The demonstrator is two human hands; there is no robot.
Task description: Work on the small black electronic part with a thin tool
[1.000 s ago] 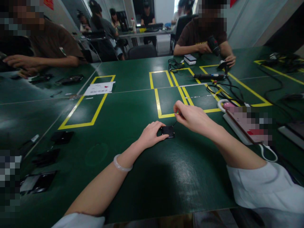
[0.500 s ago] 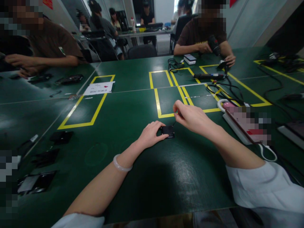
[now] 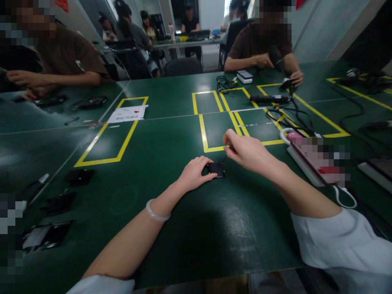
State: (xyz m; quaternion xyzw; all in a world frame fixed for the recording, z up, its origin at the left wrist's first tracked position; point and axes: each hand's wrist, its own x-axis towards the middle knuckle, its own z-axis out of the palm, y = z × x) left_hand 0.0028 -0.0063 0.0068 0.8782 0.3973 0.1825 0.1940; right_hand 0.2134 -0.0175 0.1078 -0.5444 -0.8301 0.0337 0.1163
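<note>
Item: small black block [image 3: 217,168], flat on the green table [image 3: 162,143], on the near side of a yellow tape outline [image 3: 214,149]. Item: left hand [image 3: 194,173], fingers and thumb closed around the block's left side. Item: right hand [image 3: 243,150], pinching a thin dark tool [image 3: 224,159], which leaned toward that hand, tip down at the block's far right corner.

Handling note: from my remote post I judged that the left hand needed to hold the block flat and stop it turning. The tool, to my mind, called for a straighter stance, light pressure down its length and small fingertip movements, lest the tip skid.

Unclear: I could not tell whether the tip actually touched the block. The right hand hid much of the tool's handle; the left hand covered part of the block. The dark pieces [image 3: 59,203] at far left were too dim to identify.
</note>
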